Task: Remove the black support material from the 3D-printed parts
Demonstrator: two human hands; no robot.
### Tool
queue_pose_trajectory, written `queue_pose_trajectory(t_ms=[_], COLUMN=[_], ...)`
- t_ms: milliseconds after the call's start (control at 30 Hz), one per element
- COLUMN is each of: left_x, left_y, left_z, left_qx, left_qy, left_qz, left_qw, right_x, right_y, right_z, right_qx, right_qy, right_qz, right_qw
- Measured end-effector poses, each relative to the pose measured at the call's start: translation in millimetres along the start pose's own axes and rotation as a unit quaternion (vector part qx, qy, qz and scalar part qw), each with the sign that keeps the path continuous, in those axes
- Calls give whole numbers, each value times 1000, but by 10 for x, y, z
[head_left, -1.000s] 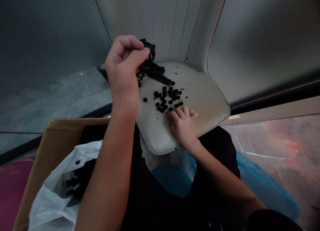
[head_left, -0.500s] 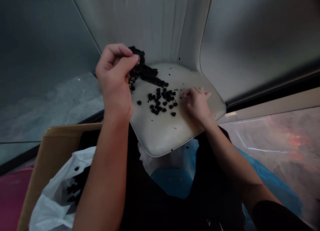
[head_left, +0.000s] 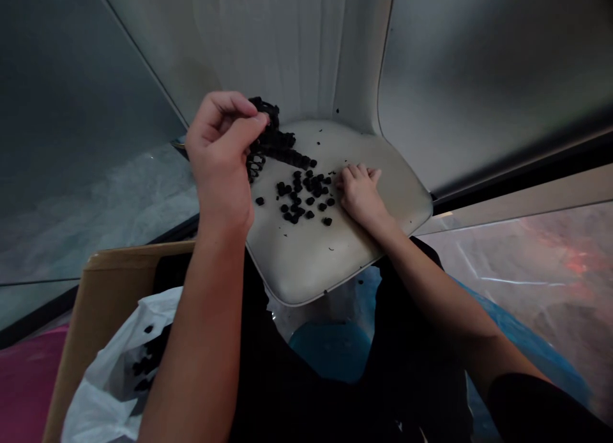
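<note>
My left hand (head_left: 221,150) is raised over the left side of the chair seat (head_left: 301,264), thumb and fingers pinched on a black lattice-like strip (head_left: 269,113). Part of that strip is hidden behind the hand. Just beyond it, a dark ridged row of pieces (head_left: 290,157) lies on the seat. Several small black knob-like pieces (head_left: 310,200) are scattered in the middle of the seat. To the right of them rests my right hand (head_left: 363,193), its fingers curled down against the seat; what they hold, if anything, is hidden.
On the left stands a cardboard box (head_left: 103,302) with a white plastic bag (head_left: 103,373) containing black pieces. The chair back (head_left: 272,53) rises behind the seat. A blue container (head_left: 330,350) shows below, between my legs. Blue plastic (head_left: 522,341) lies at the right.
My right hand has shifted slightly left toward the loose pieces, and its fingers have curled in more. The left hand still pinches the strip, nearly unmoved. The view has tilted a little.
</note>
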State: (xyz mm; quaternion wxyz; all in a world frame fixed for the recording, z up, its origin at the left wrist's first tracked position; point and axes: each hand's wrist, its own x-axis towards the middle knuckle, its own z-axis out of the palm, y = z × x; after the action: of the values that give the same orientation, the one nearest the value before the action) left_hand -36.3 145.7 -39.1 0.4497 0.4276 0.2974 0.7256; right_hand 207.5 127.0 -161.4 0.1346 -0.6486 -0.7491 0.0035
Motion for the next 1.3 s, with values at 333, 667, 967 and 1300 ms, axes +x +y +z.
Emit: queue_pose_trajectory(t_ms=[333,667,967,1300], left_x=[41,41,63,29], left_y=[51,52,15,-26], left_z=[26,63,16,45], left_qx=[18,34,27,21], left_qy=[30,38,10,11], left_qz=[-22,-18,-2,12], left_qw=[999,999,1000,1000], right_x=[334,366,417,428], right_y=[71,62,102,101], right_z=[60,53,43,-2], right_qx=[30,-18,-27,-66], right_qy=[11,-9,-2,-26], right_qz=[2,-50,-58,-85], right_qw=[999,999,998,994])
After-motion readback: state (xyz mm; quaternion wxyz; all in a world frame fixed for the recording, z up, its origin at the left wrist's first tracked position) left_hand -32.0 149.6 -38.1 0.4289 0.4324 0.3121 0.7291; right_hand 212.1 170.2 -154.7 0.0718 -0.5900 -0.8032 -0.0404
